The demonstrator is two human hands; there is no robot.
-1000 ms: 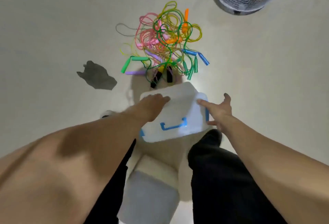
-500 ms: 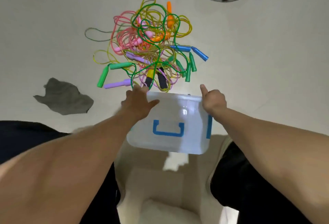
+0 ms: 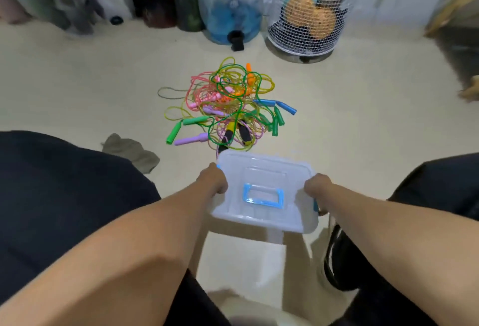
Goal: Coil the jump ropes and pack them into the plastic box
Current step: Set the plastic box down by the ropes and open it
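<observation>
Plastic box | left hand grips side | right hand grips side

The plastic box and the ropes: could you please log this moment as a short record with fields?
box: clear plastic box with its lid on and a blue handle on top
left hand: left hand grips the box's left edge
right hand: right hand grips the box's right edge
ropes: jump ropes lie in a tangled pile on the floor beyond the box, none coiled
nearby: grey cloth on the floor to the left; wire basket with orange balls at the back
</observation>
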